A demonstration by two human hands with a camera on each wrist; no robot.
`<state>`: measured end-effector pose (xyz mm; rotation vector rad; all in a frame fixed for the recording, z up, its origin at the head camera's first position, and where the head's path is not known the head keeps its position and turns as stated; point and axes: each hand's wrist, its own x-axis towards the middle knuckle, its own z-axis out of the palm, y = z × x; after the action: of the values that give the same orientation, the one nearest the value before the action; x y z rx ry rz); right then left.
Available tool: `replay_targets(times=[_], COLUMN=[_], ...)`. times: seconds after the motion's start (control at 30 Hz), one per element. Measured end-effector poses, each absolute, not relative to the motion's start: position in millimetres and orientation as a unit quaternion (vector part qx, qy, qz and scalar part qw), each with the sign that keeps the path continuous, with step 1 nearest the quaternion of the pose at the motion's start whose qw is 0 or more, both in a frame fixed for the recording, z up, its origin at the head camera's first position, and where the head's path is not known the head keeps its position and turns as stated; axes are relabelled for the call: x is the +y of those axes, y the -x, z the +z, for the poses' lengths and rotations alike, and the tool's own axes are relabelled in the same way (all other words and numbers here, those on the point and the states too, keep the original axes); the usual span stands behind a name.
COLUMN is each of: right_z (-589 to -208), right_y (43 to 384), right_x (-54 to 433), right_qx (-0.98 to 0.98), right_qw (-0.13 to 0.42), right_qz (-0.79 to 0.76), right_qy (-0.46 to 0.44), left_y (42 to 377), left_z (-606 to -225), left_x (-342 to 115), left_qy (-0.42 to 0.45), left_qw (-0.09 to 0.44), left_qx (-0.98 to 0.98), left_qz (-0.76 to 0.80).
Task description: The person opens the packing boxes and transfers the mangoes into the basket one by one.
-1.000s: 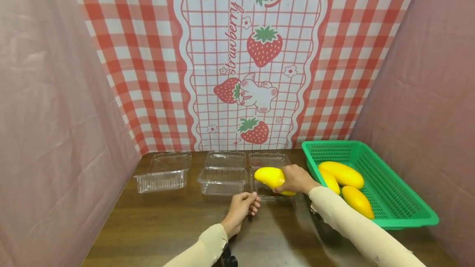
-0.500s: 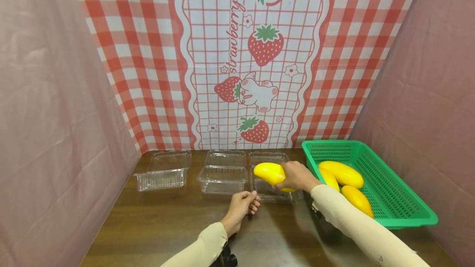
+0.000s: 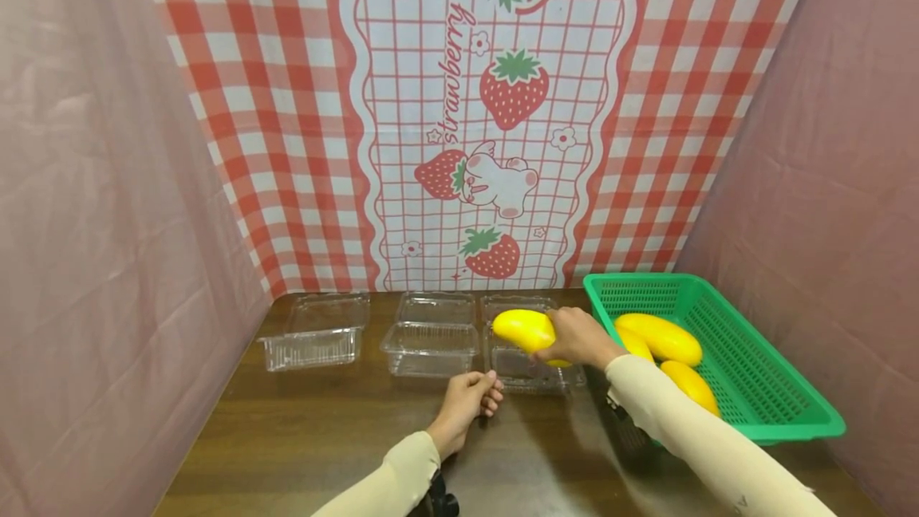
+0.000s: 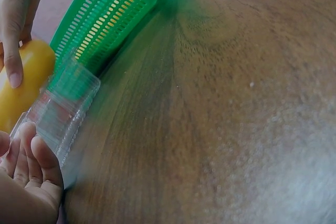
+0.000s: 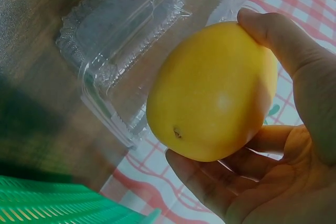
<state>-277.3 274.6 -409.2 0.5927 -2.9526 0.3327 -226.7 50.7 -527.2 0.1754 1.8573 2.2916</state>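
Note:
My right hand (image 3: 580, 338) grips a yellow mango (image 3: 521, 330), thumb on one side and fingers round the other. In the head view the mango overlaps the right-hand clear plastic clamshell box (image 3: 527, 377), whose lid leans back behind it. The right wrist view has the mango (image 5: 210, 93) end-on, a small dark stem mark showing, with the open box beyond. Just in front of the boxes is my left hand (image 3: 467, 405), fingers loosely curled and holding nothing. In the left wrist view its fingers (image 4: 46, 157) lie near the clear box (image 4: 65, 103).
Two more clear clamshell boxes, a middle one (image 3: 432, 361) and a left one (image 3: 313, 349), stand open along the back of the wooden table (image 3: 301, 429). A green basket (image 3: 775, 389) at the right holds several mangoes (image 3: 664, 339). Behind hangs a strawberry-print checked cloth (image 3: 287, 142).
My right hand has risen a little with the mango, uncovering more of the box below. The left hand stays where it was.

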Motion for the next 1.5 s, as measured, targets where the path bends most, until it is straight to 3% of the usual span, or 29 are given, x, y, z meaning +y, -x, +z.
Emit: replay_targets(times=[0.5, 0.83, 1.5], right_z=[-399.0, -392.4, -381.5], right_y=[276.5, 276.8, 275.1], right_x=[282.7, 289.5, 304.9], right_qx=[-0.973, -0.976, -0.977], right_qw=[0.079, 0.059, 0.074], right_qz=[0.103, 0.12, 0.123], right_qy=[-0.191, -0.173, -0.159], left_y=[226.3, 225.5, 226.0], left_z=[-526.3, -525.1, -525.2], left_x=[51.3, 51.8, 52.1], left_qy=[-0.058, -0.058, -0.057], left_qw=[0.094, 0.09, 0.092], left_qx=[0.624, 0.622, 0.626], left_qz=[0.774, 0.775, 0.772])
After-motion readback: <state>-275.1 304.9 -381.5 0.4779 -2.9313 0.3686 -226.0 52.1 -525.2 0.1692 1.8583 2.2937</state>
